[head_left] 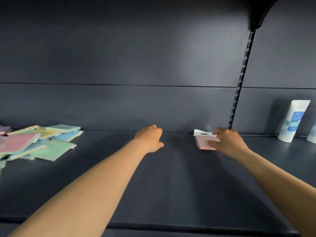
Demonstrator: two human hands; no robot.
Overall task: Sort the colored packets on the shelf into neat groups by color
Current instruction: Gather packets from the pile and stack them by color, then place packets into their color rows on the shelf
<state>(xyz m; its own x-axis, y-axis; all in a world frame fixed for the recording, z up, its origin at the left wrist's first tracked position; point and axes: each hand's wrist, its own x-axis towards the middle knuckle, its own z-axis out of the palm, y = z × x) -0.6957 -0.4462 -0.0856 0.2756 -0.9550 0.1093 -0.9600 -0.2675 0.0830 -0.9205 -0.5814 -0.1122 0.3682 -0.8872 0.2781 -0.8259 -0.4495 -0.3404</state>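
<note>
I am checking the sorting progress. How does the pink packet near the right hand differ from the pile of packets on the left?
The pink packet stands apart near the back wall, while the pile lies loose and overlapping at the left. The packet shows one colour, pink with a white top; the pile mixes green, blue, pink and yellow. The right hand touches the packet; no hand touches the pile, and the left hand is empty. Both rest on the same dark shelf.
</note>
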